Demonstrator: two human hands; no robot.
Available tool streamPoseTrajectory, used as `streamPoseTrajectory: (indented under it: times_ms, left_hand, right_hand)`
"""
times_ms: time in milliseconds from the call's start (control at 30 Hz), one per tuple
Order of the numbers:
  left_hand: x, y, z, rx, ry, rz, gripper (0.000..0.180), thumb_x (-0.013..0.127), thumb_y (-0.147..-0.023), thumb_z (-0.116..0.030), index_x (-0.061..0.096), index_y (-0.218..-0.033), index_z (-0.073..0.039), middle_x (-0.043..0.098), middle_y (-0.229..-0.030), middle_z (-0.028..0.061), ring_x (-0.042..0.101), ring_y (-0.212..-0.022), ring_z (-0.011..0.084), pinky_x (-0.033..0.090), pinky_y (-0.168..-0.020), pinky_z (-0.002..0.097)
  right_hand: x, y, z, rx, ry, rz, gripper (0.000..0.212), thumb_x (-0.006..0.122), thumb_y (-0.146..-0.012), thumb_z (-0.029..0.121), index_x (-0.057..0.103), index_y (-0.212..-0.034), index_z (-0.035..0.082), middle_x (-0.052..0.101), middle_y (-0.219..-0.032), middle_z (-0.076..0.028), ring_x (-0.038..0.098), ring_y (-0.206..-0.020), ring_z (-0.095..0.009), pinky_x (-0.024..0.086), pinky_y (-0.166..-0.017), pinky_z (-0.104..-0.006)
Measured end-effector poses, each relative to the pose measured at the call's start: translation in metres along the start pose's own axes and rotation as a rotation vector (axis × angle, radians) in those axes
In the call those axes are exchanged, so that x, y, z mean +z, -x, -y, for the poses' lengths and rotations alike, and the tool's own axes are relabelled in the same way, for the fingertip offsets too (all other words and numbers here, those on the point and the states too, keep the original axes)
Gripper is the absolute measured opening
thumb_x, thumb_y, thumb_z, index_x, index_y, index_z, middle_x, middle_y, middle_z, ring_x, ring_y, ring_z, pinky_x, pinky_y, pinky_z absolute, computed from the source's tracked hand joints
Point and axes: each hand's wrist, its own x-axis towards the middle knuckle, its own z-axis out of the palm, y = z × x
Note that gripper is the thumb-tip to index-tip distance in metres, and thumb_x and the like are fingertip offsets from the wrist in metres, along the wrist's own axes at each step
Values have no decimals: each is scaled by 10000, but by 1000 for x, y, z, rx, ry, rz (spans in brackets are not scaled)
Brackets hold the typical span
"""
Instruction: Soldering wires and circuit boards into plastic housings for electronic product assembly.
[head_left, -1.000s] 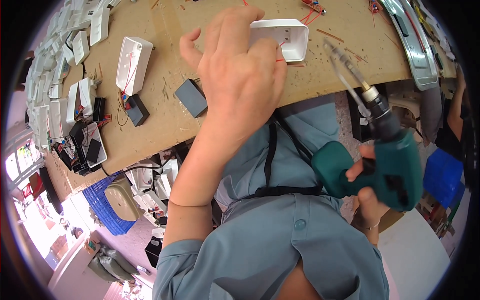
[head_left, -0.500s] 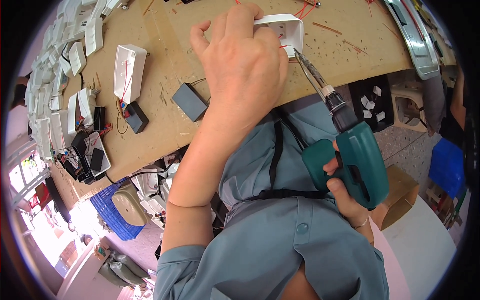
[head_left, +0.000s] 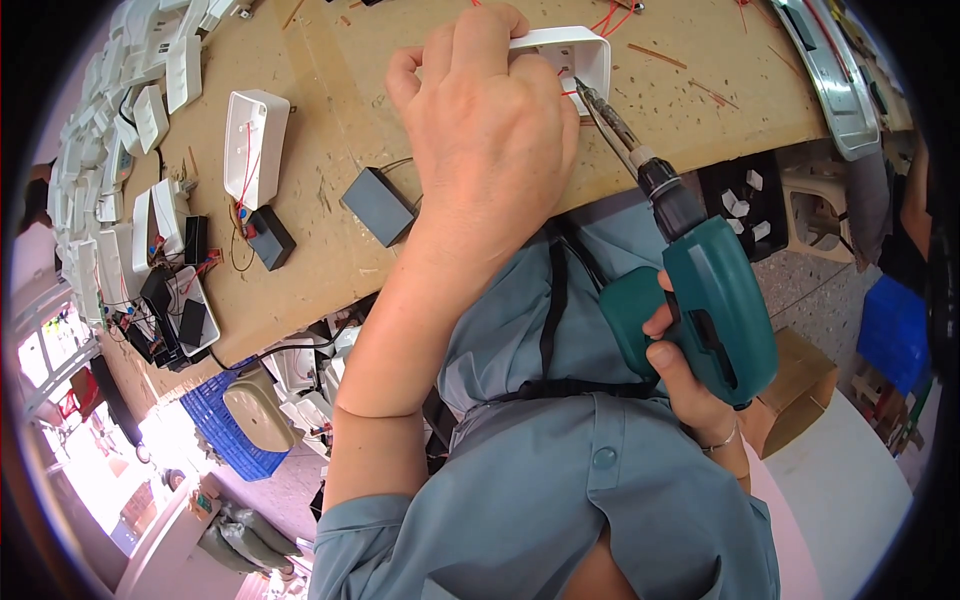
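Note:
My left hand [head_left: 490,130] is closed on a white plastic case [head_left: 597,70] at the table's far middle, its open side toward me. Red wires run inside the case; my fingers cover its left part. In my right hand [head_left: 690,385] is a green pistol-shaped soldering gun [head_left: 720,300], gripped by its handle. A thin guide tube runs along its long dark barrel. The gun's tip reaches into the case near a red wire; whether it touches anything there I cannot tell. Left of my wrist lies a dark grey box [head_left: 378,205] with a thin wire.
On the table [head_left: 330,130], another white case [head_left: 256,150] with red wires lies beside a black box [head_left: 270,238]. White housings [head_left: 90,200] pile up along the left edge. A metal tray [head_left: 840,110] sits at the right. Below are a blue basket [head_left: 225,420] and black bin [head_left: 715,185].
The soldering gun has moved slightly up and left, bringing its tip deeper into the white case. My left hand stays on the case, almost unmoved.

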Motion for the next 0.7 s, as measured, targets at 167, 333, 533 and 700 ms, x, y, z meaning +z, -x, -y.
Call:
streamPoseTrajectory:
  times_ms: [167, 333, 533, 700]
  left_hand:
    - [-25, -47, -42, -442, -315, 759, 115, 624, -603, -58, 539, -664, -11, 508, -942, 134, 492, -845, 289, 336, -752, 425]
    - [-20, -34, -31, -259, -149, 397, 118, 622, -608, -61, 541, -674, -9, 503, -949, 133, 489, -854, 294, 336, -762, 435]
    - [-19, -35, -32, -274, -170, 423, 120, 620, -614, -73, 539, -675, -8, 499, -960, 132, 485, -868, 297, 336, -776, 446]
    - [-3, 4, -1, -30, -41, 43, 121, 620, -618, -78, 538, -676, -11, 498, -961, 129, 484, -871, 298, 335, -781, 453]
  right_hand:
    - [3, -13, 2, -51, 45, -142, 351, 709, -688, 39, 563, -997, -39, 574, -784, -72, 560, -653, -147, 452, -608, -254]
    - [9, -15, 2, -5, -55, -188, 395, 711, -666, -6, 548, -1022, -58, 571, -779, -66, 552, -649, -133, 450, -617, -245]
    - [11, -14, 1, 20, -87, -195, 512, 715, -664, -17, 486, -1116, -88, 574, -763, -57, 548, -621, -111, 453, -597, -228]
    - [13, -14, 5, 47, -73, -183, 562, 726, -660, -5, 464, -1150, -94, 574, -739, -53, 551, -612, -107, 454, -586, -226]
